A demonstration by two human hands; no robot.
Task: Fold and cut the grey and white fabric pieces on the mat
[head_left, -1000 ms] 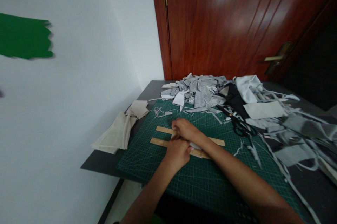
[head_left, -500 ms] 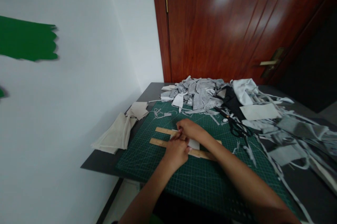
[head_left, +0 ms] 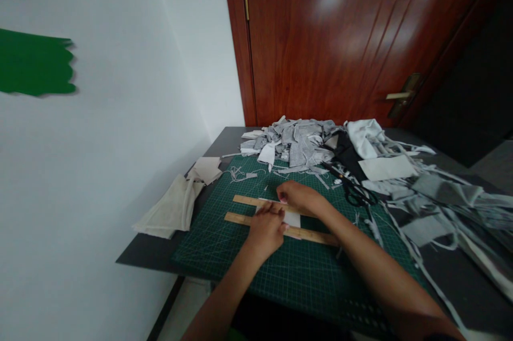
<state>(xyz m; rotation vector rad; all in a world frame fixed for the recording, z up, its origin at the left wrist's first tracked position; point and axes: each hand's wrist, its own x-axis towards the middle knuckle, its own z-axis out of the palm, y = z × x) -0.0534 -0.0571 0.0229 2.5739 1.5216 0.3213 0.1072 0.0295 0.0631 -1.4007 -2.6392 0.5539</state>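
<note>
Two wooden rulers (head_left: 240, 218) lie side by side on a green cutting mat (head_left: 288, 271). A small white piece of fabric (head_left: 292, 218) sits between them. My left hand (head_left: 265, 230) rests with curled fingers on the near ruler, its fingertips at the fabric's left edge. My right hand (head_left: 298, 196) lies over the far ruler with its fingers bent down onto the fabric's far edge.
A heap of grey and white fabric scraps (head_left: 296, 140) lies at the mat's far edge. Black scissors (head_left: 355, 191) sit to the right, among loose strips (head_left: 444, 207). Folded cream cloth (head_left: 176, 204) lies at the table's left edge by the white wall. A wooden door (head_left: 340, 36) stands behind.
My hands have drawn slightly apart, baring more of the white fabric between the rulers. The camera has shifted a little to the right.
</note>
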